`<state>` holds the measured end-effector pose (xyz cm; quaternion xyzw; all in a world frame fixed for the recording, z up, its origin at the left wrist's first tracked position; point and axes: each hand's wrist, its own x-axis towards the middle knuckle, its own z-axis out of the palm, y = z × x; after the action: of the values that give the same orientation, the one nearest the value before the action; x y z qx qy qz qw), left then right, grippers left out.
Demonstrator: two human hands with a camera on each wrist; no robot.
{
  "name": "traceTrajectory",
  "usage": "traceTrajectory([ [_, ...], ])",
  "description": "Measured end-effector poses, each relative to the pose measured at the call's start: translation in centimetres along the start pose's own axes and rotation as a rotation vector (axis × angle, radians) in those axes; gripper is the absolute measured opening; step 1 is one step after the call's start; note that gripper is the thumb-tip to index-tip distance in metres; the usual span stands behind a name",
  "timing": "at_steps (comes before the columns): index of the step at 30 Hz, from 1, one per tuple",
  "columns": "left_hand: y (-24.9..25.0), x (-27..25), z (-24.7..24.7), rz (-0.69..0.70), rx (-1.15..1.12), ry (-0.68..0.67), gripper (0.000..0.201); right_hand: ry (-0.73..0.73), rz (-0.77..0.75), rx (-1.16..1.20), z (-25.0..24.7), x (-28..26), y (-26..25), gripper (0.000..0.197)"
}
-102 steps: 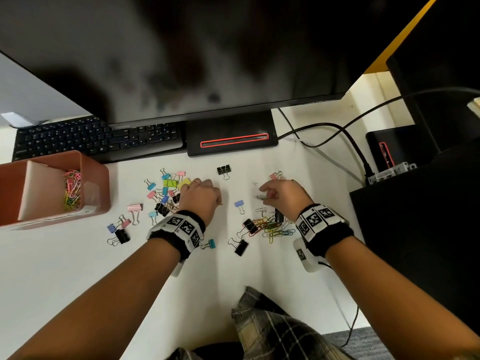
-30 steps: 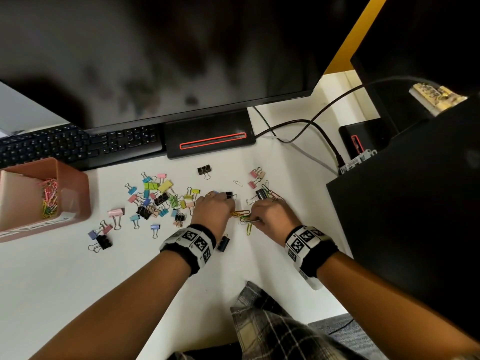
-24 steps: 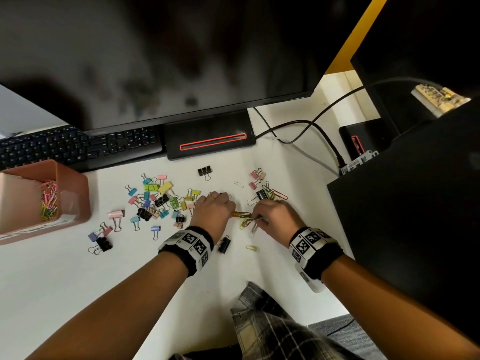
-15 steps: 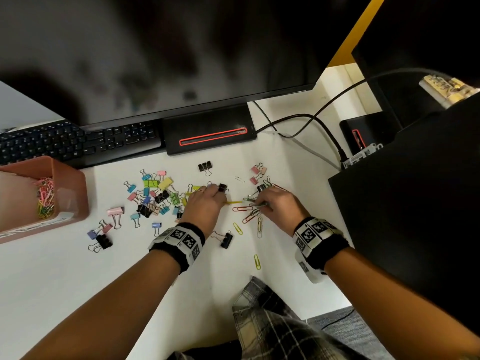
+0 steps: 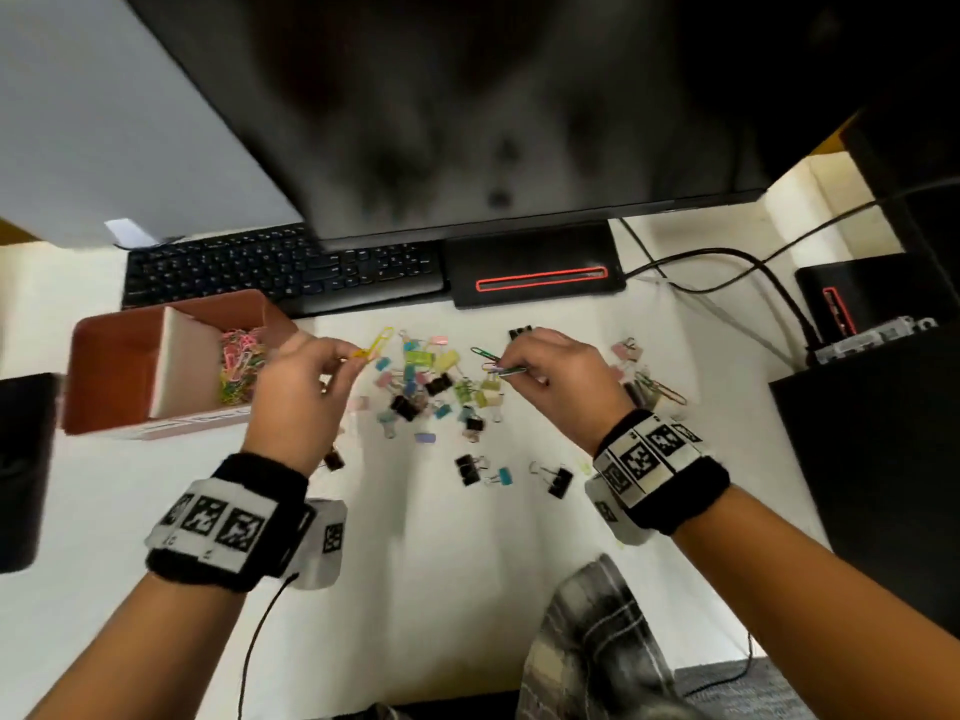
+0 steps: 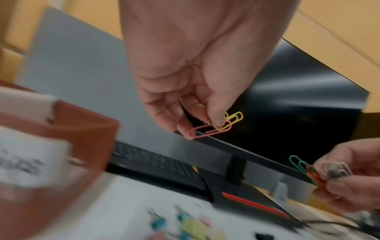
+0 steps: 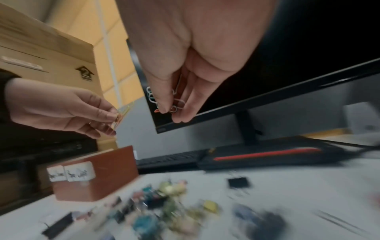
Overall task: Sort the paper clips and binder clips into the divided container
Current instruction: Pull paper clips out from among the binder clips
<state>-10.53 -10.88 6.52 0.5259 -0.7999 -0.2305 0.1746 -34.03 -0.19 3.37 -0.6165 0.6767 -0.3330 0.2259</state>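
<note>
My left hand [image 5: 306, 387] is raised beside the brown divided container [image 5: 117, 366] and pinches a yellow and a pink paper clip [image 6: 218, 128] between thumb and fingers. My right hand [image 5: 550, 376] hovers over the loose pile and pinches a small bunch of paper clips [image 5: 493, 363], green, red and white [image 6: 308, 170]. The container's right compartment holds a heap of coloured paper clips [image 5: 239, 366]; its left compartment shows nothing. Coloured and black binder clips [image 5: 441, 387] lie scattered on the white desk between my hands. More paper clips [image 5: 657, 389] lie right of my right hand.
A black keyboard [image 5: 280, 267] and a monitor base with a red strip [image 5: 540, 278] sit behind the pile, under a large monitor [image 5: 467, 122]. Cables [image 5: 727, 262] run to the right toward black boxes [image 5: 872, 298]. A dark object [image 5: 23, 470] stands at the left edge.
Both hands have lifted off the desk with paper clips and shifted left; the left hand now hangs near the container. The head view has swung left.
</note>
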Motion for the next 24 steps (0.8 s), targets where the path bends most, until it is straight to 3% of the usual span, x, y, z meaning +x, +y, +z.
traceTrajectory([
  [6,-9.4,2.1,-7.4,-0.253,0.107,-0.059,0.018,-0.072,-0.086,0.088,9.3,8.0,-11.4,0.008],
  [9,-12.4,3.9,-7.8,-0.360,0.065,-0.115,0.020,-0.130,0.018,0.133,14.0,11.3,-15.1,0.010],
  [12,-13.5,4.7,-7.8,-0.405,0.035,-0.177,0.029,-0.220,0.189,0.175,17.0,13.2,-16.8,0.032],
  [14,-13.3,4.6,-8.0,-0.375,0.052,-0.163,0.035,-0.255,0.233,0.210,17.5,13.2,-17.2,0.046],
  [16,-12.2,4.1,-8.3,-0.289,-0.006,-0.115,0.033,-0.222,0.219,0.259,16.6,12.2,-17.0,0.047],
  [18,-11.0,3.4,-8.1,-0.155,-0.078,-0.125,0.032,-0.182,0.190,0.265,14.8,10.3,-15.9,0.038],
  [21,-8.8,2.2,-6.4,-0.019,-0.184,-0.247,0.027,-0.126,0.156,0.152,11.2,6.0,-12.2,0.017],
  [24,-5.7,0.8,-3.5,0.089,-0.224,-0.332,0.022,-0.084,0.252,-0.036,7.1,0.1,-6.7,0.012],
])
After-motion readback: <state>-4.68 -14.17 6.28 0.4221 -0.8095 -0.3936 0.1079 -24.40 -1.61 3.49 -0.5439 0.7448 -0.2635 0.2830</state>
